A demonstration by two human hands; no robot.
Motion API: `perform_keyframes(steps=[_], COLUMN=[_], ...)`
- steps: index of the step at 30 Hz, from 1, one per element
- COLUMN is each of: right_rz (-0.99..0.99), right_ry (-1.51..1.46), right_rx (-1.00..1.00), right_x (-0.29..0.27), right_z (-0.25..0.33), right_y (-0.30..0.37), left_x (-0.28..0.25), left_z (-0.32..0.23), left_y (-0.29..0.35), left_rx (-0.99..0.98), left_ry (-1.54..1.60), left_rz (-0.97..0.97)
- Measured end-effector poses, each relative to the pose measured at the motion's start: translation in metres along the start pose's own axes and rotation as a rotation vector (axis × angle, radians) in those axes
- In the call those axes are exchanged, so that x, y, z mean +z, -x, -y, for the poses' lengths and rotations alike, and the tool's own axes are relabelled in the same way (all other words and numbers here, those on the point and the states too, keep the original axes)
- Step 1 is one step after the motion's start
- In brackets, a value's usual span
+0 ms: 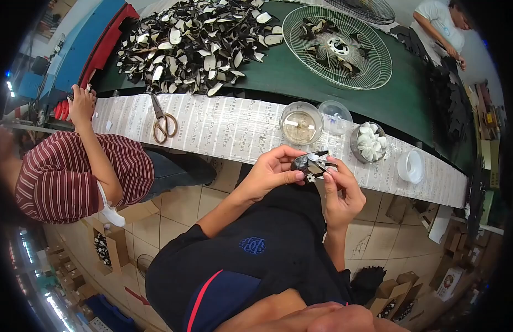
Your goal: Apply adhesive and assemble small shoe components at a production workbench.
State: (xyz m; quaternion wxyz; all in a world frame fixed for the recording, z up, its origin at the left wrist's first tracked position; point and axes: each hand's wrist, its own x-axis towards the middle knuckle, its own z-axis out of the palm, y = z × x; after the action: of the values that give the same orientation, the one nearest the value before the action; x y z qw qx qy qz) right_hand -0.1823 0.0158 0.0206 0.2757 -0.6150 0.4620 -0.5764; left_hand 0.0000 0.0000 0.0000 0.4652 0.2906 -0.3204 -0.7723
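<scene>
Head view: the left hand (276, 172) is clamped on the rounded dark side of a small shoe piece (304, 164), thumb toward the body. The right hand (345, 192) pinches the piece's opposite edge, so it sits between both hands, near the front of the counter (212, 130). Its finer folds are too small to tell. Probably the left thumb should brace the curve while the right fingertips guide the edge lightly, since a hard squeeze could crease it. Just beyond the left hand stands a glass bowl (283, 131); best keep the wrists low to avoid knocking it. Past the right hand are a tin (357, 152) of cotton balls (371, 141) and a white cup (415, 174). Farther off, left of both hands, lie scissors (163, 123) and, beyond those, a heaped pile of pieces (184, 47).
</scene>
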Motion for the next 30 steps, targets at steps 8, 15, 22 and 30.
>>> perform_keyframes(steps=[8, 15, 22, 30], right_rz=[-0.016, -0.123, -0.273, -0.442], right_ry=[0.161, 0.302, 0.117, -0.732], right_rx=[-0.168, -0.300, -0.104, 0.472], right_x=[0.003, 0.001, -0.006, -0.030], right_z=[-0.003, -0.005, -0.014, -0.026], right_y=[-0.005, -0.007, 0.001, -0.001], left_x=[-0.001, 0.000, -0.002, -0.003], left_z=[-0.003, -0.002, -0.003, -0.001], left_y=[-0.003, -0.003, -0.002, -0.001], left_rx=[0.002, 0.000, -0.009, -0.035], left_ry=[0.001, -0.008, 0.027, 0.083], left_rz=[-0.017, -0.007, -0.003, 0.048])
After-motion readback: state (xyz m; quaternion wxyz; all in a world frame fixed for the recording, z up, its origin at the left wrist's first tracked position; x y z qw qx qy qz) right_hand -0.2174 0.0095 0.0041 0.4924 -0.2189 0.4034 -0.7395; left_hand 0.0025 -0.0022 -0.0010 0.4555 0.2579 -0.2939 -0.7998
